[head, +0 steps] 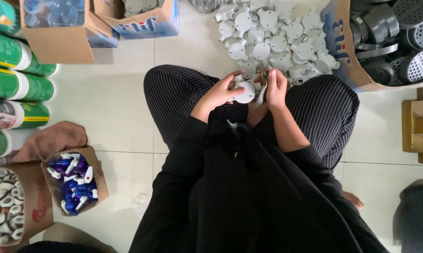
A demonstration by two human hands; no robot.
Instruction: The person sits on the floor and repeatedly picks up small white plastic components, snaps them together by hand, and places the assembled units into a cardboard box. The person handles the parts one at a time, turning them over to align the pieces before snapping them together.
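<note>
A big pile of grey round fittings (277,37) lies far on the floor. The left hand (219,93) holds one round white fitting (245,92) over the lap. The right hand (276,86) grips its other side. Hold it firmly and steady.

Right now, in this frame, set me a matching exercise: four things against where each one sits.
Things
1. round white fitting
2. pile of white fittings
3. blue and white spray tops
4. green cans

Places
A. in an open cardboard box at lower left
B. lying in a row along the left edge
C. heaped on the tile floor ahead of the knees
D. held between the left hand and right hand

Pairs: 1-D, 2-C, 3-A, 4-B
</note>
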